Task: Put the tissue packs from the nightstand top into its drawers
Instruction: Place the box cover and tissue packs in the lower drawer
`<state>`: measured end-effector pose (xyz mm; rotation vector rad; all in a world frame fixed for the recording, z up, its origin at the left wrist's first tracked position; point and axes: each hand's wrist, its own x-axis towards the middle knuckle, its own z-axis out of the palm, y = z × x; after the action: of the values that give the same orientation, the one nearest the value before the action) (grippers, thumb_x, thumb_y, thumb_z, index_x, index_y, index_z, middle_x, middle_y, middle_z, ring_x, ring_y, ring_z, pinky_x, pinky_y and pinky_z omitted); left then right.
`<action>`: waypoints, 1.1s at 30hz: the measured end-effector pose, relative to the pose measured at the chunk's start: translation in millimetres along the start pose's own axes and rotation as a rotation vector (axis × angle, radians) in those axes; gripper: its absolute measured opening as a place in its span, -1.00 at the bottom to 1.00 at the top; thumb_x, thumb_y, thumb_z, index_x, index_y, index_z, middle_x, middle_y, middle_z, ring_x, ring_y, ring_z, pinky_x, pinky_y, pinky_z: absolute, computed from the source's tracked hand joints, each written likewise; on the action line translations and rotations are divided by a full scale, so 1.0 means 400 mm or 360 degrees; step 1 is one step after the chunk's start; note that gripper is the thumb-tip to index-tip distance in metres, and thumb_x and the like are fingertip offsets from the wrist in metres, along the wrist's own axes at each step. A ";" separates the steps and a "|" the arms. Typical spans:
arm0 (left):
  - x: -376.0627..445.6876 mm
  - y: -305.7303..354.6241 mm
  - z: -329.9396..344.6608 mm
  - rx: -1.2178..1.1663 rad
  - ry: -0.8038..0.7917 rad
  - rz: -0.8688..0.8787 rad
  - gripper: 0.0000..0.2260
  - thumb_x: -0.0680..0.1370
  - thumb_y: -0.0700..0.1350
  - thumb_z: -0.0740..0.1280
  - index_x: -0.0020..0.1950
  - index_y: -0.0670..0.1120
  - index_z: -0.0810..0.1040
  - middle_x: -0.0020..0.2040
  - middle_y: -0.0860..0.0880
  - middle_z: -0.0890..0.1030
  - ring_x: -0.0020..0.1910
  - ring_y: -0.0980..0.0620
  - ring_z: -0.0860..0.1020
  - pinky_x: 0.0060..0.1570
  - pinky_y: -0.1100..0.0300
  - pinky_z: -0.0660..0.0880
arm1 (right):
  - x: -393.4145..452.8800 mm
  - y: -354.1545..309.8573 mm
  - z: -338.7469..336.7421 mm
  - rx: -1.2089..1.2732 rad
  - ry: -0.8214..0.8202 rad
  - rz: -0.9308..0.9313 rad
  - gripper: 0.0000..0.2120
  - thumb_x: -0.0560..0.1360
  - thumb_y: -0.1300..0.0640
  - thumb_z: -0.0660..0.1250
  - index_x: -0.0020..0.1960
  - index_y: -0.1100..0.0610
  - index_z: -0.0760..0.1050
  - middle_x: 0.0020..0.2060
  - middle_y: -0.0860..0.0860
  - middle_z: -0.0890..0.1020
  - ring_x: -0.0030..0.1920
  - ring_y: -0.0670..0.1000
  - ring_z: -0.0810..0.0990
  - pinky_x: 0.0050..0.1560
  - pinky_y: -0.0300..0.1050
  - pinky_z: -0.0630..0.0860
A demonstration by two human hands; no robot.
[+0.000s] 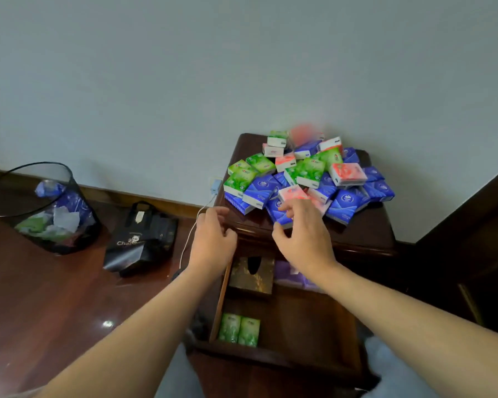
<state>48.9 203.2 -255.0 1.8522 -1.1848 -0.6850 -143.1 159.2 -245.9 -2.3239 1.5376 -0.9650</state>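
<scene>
Both my arms are bare from the bottom edge of the view right up to the fingers; no sleeve shows anywhere along them. My left hand (213,237) has no ring, no watch and no band at the wrist. My right hand (304,234) is just as plain, with nothing on the fingers or the wrist. My nails are short and unpainted, as far as I can make out. Down near me, at the bottom edge, my legs are covered in light grey-blue cloth (397,372), soft and a little blurred, on both sides.
</scene>
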 end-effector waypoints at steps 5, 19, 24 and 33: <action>0.080 0.129 0.019 0.0204 0.0079 0.0212 -0.47 0.51 -0.25 0.40 0.46 -0.08 0.35 0.34 -0.15 0.38 0.30 -0.19 0.43 0.31 -0.09 0.46 | 0.110 0.025 -0.065 -0.0427 -0.0149 0.0342 -0.41 0.44 -0.14 0.48 0.36 0.04 0.37 0.23 0.07 0.46 0.27 0.19 0.45 0.24 0.09 0.47; 0.289 0.115 -0.001 0.1256 -0.0433 0.0490 -0.12 0.50 0.01 0.51 0.64 0.25 0.02 0.65 -0.02 0.04 0.58 -0.20 0.10 0.44 -0.18 0.33 | 0.256 -0.006 0.042 -0.0756 -0.0515 -0.0208 -0.02 0.33 -0.50 0.27 0.56 0.08 0.25 0.39 0.03 0.53 0.51 0.19 0.23 0.50 0.24 0.08; 0.340 0.116 -0.004 0.1160 -0.0610 0.0541 -0.17 0.49 -0.09 0.46 0.65 0.17 0.09 0.63 0.07 0.15 0.58 -0.12 0.10 0.44 -0.18 0.33 | 0.288 -0.001 0.065 -0.0731 -0.0591 -0.0155 -0.08 0.36 -0.45 0.28 0.53 0.08 0.25 0.31 0.01 0.57 0.46 0.14 0.27 0.47 0.23 0.08; 0.314 0.099 -0.039 0.0898 -0.0410 0.0528 -0.26 0.39 -0.07 0.54 0.50 0.02 0.30 0.35 -0.03 0.26 0.33 -0.06 0.25 0.23 0.00 0.52 | 0.265 -0.019 0.028 -0.0556 -0.0441 -0.0262 -0.07 0.33 -0.39 0.40 0.54 0.08 0.29 0.30 -0.02 0.56 0.40 0.11 0.30 0.52 0.13 0.13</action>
<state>94.3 85.0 -215.3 1.9711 -1.9580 -0.4327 -104.0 67.7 -207.2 -2.7163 1.5171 -0.3980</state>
